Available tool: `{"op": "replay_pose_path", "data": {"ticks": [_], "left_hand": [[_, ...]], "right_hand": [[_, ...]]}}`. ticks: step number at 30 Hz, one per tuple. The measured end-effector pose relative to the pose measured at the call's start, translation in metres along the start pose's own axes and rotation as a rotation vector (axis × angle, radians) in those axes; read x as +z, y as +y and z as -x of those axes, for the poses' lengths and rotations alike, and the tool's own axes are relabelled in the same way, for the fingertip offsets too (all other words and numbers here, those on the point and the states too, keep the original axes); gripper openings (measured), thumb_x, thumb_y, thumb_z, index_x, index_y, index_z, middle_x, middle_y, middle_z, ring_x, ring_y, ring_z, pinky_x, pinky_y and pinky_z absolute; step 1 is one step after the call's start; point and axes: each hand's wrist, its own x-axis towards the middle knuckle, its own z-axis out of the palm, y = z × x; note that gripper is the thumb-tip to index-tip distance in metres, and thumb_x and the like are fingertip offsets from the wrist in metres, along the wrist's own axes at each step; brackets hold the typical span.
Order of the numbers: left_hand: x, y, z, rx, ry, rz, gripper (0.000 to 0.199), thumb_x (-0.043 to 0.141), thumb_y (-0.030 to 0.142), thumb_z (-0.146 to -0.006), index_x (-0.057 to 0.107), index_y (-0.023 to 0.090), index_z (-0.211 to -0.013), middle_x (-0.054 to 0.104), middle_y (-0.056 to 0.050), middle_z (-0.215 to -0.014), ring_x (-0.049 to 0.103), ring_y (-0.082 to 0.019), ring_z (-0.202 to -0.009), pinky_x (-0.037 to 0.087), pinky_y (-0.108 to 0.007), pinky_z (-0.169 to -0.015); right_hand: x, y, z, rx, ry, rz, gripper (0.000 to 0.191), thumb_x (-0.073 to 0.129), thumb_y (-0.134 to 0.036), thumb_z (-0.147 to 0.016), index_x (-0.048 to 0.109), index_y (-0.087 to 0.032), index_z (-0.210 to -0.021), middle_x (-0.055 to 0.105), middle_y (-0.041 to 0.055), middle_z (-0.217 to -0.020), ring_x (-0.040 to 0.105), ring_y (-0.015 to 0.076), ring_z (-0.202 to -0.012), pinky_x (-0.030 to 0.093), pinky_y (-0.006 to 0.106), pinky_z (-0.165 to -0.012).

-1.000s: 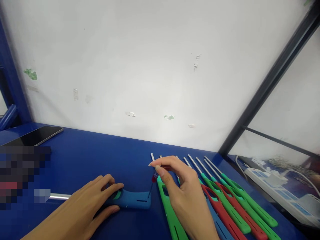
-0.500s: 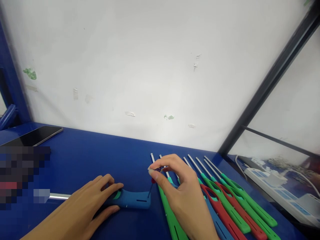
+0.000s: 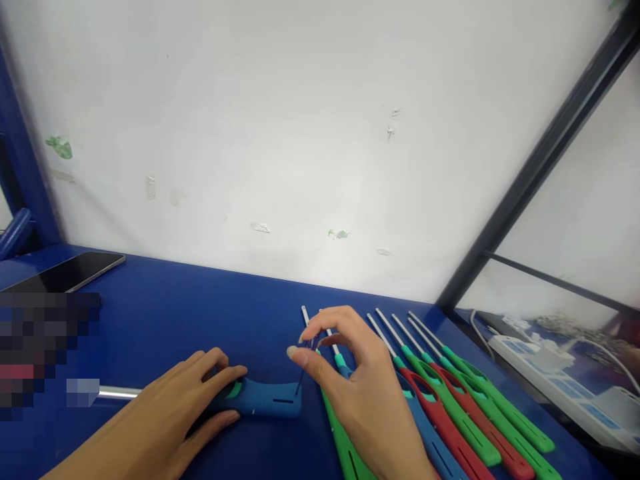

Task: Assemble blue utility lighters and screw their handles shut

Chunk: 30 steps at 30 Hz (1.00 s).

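Note:
A blue long-neck gas lighter lies on its side on the blue table, its metal neck pointing left. My left hand is wrapped over its trigger end and holds it down. Between thumb and fingertips, my right hand pinches a small screwdriver. Its thin dark shaft slants down to the butt end of the lighter's handle, beside the slot. Fingers and thumb mostly hide the screwdriver's handle. Beneath and beside my right hand, several green, red and blue lighters lie in a row.
A phone rests at the back left, with a blurred-out patch in front of it. The white wall rises along the table's far edge. Beyond a dark frame post on the right sits a white power strip with plugs and cables.
My right thumb and fingertips have shifted slightly around the screwdriver's handle, with the thumb now a little further left and lower. The left hand and the blue lighter stay put.

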Motion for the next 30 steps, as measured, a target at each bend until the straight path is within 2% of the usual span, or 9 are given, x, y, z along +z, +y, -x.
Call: {"op": "replay_pose_path", "data": {"ticks": [4,8,12,17,22,27,30], "left_hand": [[0.002,-0.002,0.002,0.001,0.000,-0.012,0.052,0.060,0.081,-0.131,0.084,0.055,-0.169,0.091,-0.003,-0.141,0.091,-0.027,-0.121,0.075,-0.033,-0.107],[0.003,-0.003,0.003,0.009,0.004,-0.041,0.055,0.053,0.082,-0.133,0.083,0.053,-0.171,0.091,-0.004,-0.143,0.092,-0.027,-0.123,0.074,-0.035,-0.106],[0.001,-0.001,0.002,0.032,0.014,-0.063,0.056,0.051,0.081,-0.135,0.079,0.054,-0.175,0.090,-0.001,-0.143,0.092,-0.025,-0.120,0.073,-0.033,-0.103],[-0.003,0.003,-0.004,0.047,0.035,-0.076,0.056,0.051,0.082,-0.135,0.082,0.052,-0.170,0.091,0.000,-0.141,0.093,-0.023,-0.117,0.072,-0.031,-0.100],[-0.003,0.005,-0.004,0.048,0.041,-0.076,0.056,0.052,0.082,-0.134,0.085,0.052,-0.168,0.093,0.000,-0.141,0.093,-0.024,-0.117,0.073,-0.032,-0.099],[0.003,0.001,0.002,0.039,0.030,-0.066,0.055,0.056,0.081,-0.133,0.079,0.054,-0.176,0.091,0.000,-0.146,0.092,-0.026,-0.122,0.073,-0.034,-0.103],[0.004,-0.002,0.003,0.039,0.027,-0.055,0.055,0.055,0.081,-0.133,0.082,0.055,-0.173,0.091,-0.002,-0.146,0.091,-0.027,-0.125,0.072,-0.035,-0.109]], "right_hand": [[-0.004,0.007,0.003,-0.028,-0.002,0.031,0.018,0.089,-0.028,-0.107,0.087,-0.035,-0.091,0.082,-0.0019,-0.101,0.078,0.0224,-0.095,0.068,0.033,-0.088],[-0.007,0.011,0.005,-0.033,-0.083,0.072,0.021,0.080,-0.024,-0.117,0.093,-0.037,-0.108,0.091,-0.0019,-0.115,0.084,0.0232,-0.105,0.069,0.034,-0.096],[-0.005,0.009,0.004,-0.025,-0.080,0.099,0.025,0.074,-0.031,-0.120,0.097,-0.038,-0.122,0.097,-0.0005,-0.120,0.090,0.0259,-0.109,0.071,0.037,-0.098],[-0.003,0.005,0.003,-0.024,-0.055,0.092,0.022,0.078,-0.039,-0.117,0.100,-0.037,-0.118,0.097,-0.0003,-0.115,0.090,0.0265,-0.104,0.071,0.039,-0.098],[-0.002,0.005,0.003,-0.017,-0.063,0.069,0.014,0.084,-0.039,-0.113,0.098,-0.038,-0.113,0.096,-0.0030,-0.111,0.088,0.0255,-0.102,0.068,0.038,-0.096],[0.000,0.008,0.004,-0.052,-0.041,0.086,0.014,0.080,-0.036,-0.115,0.094,-0.037,-0.114,0.096,-0.0040,-0.111,0.089,0.0238,-0.101,0.068,0.036,-0.096],[0.002,0.012,0.006,-0.065,-0.067,0.094,0.013,0.080,-0.033,-0.115,0.092,-0.038,-0.114,0.096,-0.0056,-0.113,0.088,0.0227,-0.102,0.068,0.035,-0.096]]}}
